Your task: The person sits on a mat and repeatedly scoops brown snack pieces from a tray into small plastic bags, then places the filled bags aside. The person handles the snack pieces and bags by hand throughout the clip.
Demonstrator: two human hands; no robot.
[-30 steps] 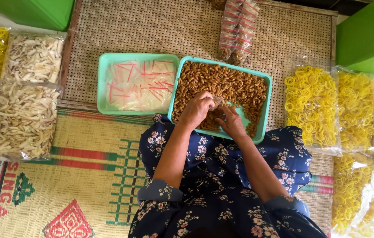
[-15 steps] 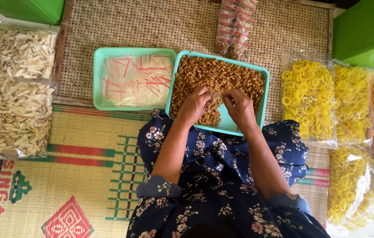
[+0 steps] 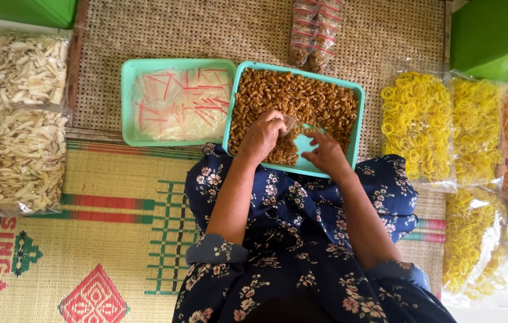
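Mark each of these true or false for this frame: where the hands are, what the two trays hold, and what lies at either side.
1. Both hands are over the tray of brown snacks. True: left hand, right hand.
2. The other green tray holds yellow rings. False: it holds clear small bags with red strips.
3. Bags of yellow ring snacks lie to the person's right. True.
4. The brown snack tray sits on bare tile. False: it sits on a woven mat.

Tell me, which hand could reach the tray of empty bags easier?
Probably left: the left hand rests on the brown snacks right beside the bag tray; the right hand is farther away.
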